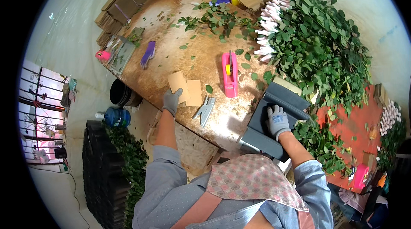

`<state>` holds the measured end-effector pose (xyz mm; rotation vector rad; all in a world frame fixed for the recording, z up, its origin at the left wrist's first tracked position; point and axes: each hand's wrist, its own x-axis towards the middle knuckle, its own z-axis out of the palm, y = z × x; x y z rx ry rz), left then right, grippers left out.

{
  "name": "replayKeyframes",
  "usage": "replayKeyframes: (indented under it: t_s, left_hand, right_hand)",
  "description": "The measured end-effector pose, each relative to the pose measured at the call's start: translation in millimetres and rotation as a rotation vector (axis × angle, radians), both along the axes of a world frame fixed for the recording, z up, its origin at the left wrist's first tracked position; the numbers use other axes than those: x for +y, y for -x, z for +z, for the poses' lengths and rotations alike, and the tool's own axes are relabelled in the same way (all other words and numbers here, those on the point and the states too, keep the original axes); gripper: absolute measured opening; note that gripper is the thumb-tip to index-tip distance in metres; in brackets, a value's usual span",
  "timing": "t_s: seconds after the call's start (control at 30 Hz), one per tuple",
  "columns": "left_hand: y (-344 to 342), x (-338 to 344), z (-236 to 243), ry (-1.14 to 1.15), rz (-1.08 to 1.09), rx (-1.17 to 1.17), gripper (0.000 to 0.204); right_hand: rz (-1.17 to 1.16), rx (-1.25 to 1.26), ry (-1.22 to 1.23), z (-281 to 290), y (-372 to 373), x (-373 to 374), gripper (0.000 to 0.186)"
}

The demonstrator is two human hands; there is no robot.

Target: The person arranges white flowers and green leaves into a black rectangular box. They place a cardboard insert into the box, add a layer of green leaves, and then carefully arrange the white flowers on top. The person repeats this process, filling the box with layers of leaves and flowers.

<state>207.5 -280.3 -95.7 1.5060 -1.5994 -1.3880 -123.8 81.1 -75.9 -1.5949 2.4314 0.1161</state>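
Note:
My left hand (172,101), in a grey glove, pinches a tan cardboard piece (177,82) at the table's near edge. A second cardboard piece (194,93) lies partly beneath it. Just to the right is a silver plier stapler (205,111). Farther back stands a pink tape dispenser (230,77) with a yellow core. My right hand (278,121), also gloved, rests with fingers stretched out in the hollow of a dark grey trough-shaped stand (257,127). It holds nothing that I can see.
Leafy stems (317,44) with white-wrapped ends are piled at the back right. Loose leaves and a purple glove (148,54) lie on the worn wooden table (171,49). Folded cardboard (128,0) stands far left. Below the left edge are a black bucket (122,94) and blue water jug (117,117).

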Motion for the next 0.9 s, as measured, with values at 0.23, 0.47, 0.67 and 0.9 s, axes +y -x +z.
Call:
replayKeyframes:
  t_s: [0.23, 0.47, 0.67, 0.9]
  left_hand:
    - [0, 2, -19, -0.109, -0.024, 0.127, 0.031]
    - [40, 33, -15, 0.105, -0.212, -0.222, 0.025]
    - [67, 47, -56, 0.333, -0.088, -0.612, 0.033]
    - [89, 42, -59, 0.284, -0.135, -0.786, 0.043]
  right_hand:
    - [0.005, 0.001, -0.003, 3, -1, -1, 0.059]
    - [-0.006, -0.001, -0.013, 1, 1, 1, 0.059]
    - [-0.017, -0.05, -0.048, 4, 0, -2, 0.066]
    - [0.0, -0.004, 0.005, 1, 1, 1, 0.059]
